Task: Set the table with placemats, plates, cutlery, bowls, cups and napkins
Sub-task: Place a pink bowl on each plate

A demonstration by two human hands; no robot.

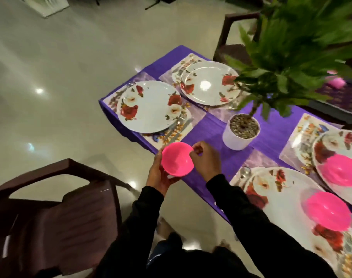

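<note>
Hands hold pink bowl (177, 159) over counter (209, 127) edge, left hand (158, 175) cupped beneath, right hand (206, 157) pinching its rim, likely headed for bare near plate (149, 106) since right-side plates already carry bowls

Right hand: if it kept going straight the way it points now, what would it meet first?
The right hand points up-left, pinching the rim of the pink bowl that the left hand cradles. Beyond the bowl, the line probably reaches the cutlery beside the nearest empty plate, though depth is unclear.
</note>
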